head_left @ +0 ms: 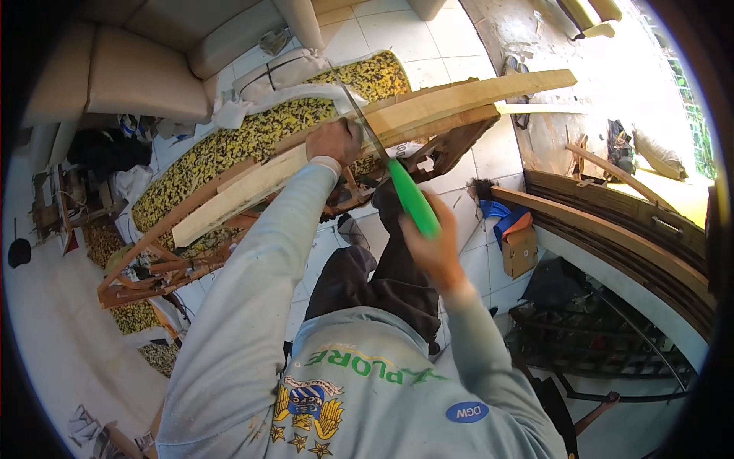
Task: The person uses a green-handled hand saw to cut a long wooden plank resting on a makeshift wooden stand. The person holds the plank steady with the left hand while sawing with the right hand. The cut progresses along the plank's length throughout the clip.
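Note:
A long pale wooden board [451,104] slants across the view in front of me, lying over a rough brown wooden frame [164,266]. My left hand [334,142] is closed over the board near its middle, with the fingers curled down on it. My right hand [432,241] grips the green handle of a handsaw [414,200]. The saw's thin blade lies across the board just right of my left hand, its tip pointing away from me. Whether the teeth have cut into the wood cannot be made out.
Yellow-and-black speckled foam [229,145] lies beneath and behind the frame. Beige sofa seating [141,73] stands at the far left. To the right are a small cardboard box [520,253], stacked timber [612,222] and a bright doorway area. White tiles [390,34] cover the floor.

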A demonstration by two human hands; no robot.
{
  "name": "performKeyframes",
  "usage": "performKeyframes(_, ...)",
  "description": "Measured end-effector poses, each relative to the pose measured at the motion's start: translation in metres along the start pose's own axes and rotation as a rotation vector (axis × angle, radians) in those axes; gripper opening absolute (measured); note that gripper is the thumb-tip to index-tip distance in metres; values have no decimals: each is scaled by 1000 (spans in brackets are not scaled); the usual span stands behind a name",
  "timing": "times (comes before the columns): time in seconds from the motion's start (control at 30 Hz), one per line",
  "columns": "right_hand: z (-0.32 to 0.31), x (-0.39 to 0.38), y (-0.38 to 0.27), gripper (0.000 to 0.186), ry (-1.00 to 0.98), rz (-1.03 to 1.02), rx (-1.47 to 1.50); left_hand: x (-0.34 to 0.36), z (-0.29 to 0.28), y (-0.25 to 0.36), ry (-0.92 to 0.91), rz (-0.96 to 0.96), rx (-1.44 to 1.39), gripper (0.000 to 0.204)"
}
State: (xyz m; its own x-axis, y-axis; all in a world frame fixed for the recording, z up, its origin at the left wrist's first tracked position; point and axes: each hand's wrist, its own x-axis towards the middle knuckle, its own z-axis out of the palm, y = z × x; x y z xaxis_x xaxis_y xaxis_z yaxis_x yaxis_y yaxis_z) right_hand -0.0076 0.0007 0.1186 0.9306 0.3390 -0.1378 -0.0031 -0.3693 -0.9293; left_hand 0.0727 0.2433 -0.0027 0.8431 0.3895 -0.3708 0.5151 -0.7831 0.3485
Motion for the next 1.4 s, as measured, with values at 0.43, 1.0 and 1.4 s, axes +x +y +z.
performKeyframes(0.43, -81, -79, -40, 45, -21, 139, -40, -1, 16, -7, 4, -30, 14, 58)
performKeyframes(1.0, -65, -114, -29, 49, 49, 67, -19, -28, -6, -22, -30, 375, 50, 83)
performKeyframes(1.4, -56, -140, -39, 53, 40, 37, -47, -34, 11, -21, -4, 303, 126, 100)
